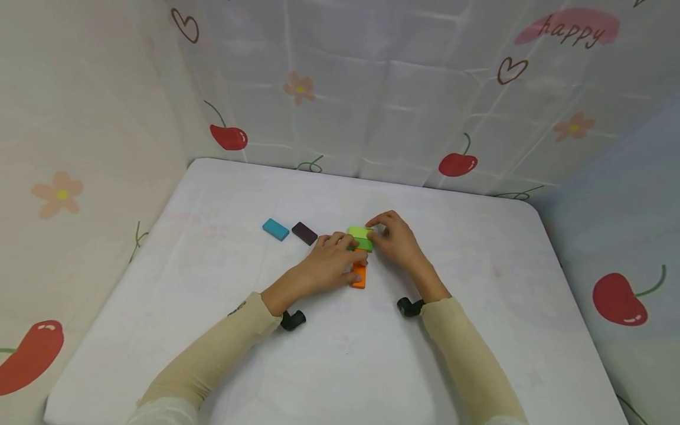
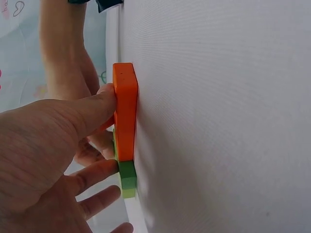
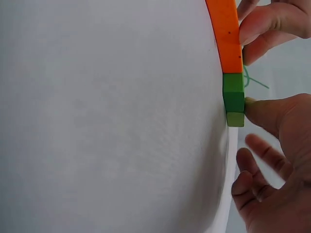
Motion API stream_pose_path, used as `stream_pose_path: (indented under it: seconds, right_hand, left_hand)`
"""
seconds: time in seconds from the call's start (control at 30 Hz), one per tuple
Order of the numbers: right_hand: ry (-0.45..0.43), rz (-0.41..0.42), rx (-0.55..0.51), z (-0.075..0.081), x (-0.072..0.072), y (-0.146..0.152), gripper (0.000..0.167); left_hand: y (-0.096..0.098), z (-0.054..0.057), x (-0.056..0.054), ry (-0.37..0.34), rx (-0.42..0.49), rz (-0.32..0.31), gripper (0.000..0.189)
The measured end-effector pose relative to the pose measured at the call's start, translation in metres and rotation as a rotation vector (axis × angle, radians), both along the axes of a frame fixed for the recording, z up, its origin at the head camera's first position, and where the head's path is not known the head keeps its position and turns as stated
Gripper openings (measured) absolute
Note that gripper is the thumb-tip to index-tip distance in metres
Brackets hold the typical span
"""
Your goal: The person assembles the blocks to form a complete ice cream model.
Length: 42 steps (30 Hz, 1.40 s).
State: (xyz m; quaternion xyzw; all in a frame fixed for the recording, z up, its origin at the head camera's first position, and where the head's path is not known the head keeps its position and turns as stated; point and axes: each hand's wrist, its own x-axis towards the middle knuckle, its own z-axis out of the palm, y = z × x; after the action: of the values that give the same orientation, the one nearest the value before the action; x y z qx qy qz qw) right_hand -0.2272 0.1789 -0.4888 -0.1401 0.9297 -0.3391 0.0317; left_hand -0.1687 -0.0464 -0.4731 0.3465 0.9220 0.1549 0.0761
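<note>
An orange block (image 1: 359,277) lies lengthwise on the white table, its far end against a green block (image 1: 364,244). A light green block (image 1: 359,231) lies along the green one's far side. My left hand (image 1: 332,264) pinches the orange block, its thumb at the left side and a finger reaching over to the right; another fingertip touches the green block in the left wrist view. My right hand (image 1: 397,241) is at the right end of the green pair. Its thumb (image 3: 265,112) touches them from above, while the other fingers hang loosely bent beside them.
To the left lie a blue block (image 1: 275,229) and a dark brown block (image 1: 304,233), apart from the others. A printed cloth (image 1: 372,118) hangs beyond the table's far edge. Black wrist devices (image 1: 293,320) sit under both wrists, close over the table (image 1: 340,366).
</note>
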Motion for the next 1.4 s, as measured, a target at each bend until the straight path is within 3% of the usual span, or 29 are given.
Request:
stream_pose_path:
  seconds: [0.23, 0.4, 0.6, 0.7, 0.97, 1.4]
  right_hand:
    - [0.082, 0.159, 0.095, 0.006, 0.014, 0.004, 0.018]
    - [0.076, 0.212, 0.201, 0.011, 0.026, 0.009, 0.025]
    - [0.085, 0.262, 0.236, 0.017, 0.035, 0.011, 0.034]
    - [0.100, 0.266, 0.255, 0.018, 0.037, 0.012, 0.037]
    - [0.110, 0.240, 0.277, 0.016, 0.043, 0.007, 0.039]
    - [0.074, 0.241, 0.317, 0.020, 0.041, 0.005, 0.032]
  left_hand:
    - [-0.002, -0.004, 0.000, 0.005, 0.017, 0.006, 0.023]
    - [-0.002, -0.005, -0.001, 0.017, 0.012, 0.003, 0.024]
    - [-0.006, 0.000, -0.001, 0.025, -0.005, -0.006, 0.027]
    - [-0.010, 0.005, -0.002, 0.018, -0.022, -0.028, 0.029]
    - [-0.019, 0.010, -0.009, -0.098, 0.020, -0.018, 0.028]
    - [-0.021, 0.000, -0.008, -0.081, 0.011, -0.048, 0.040]
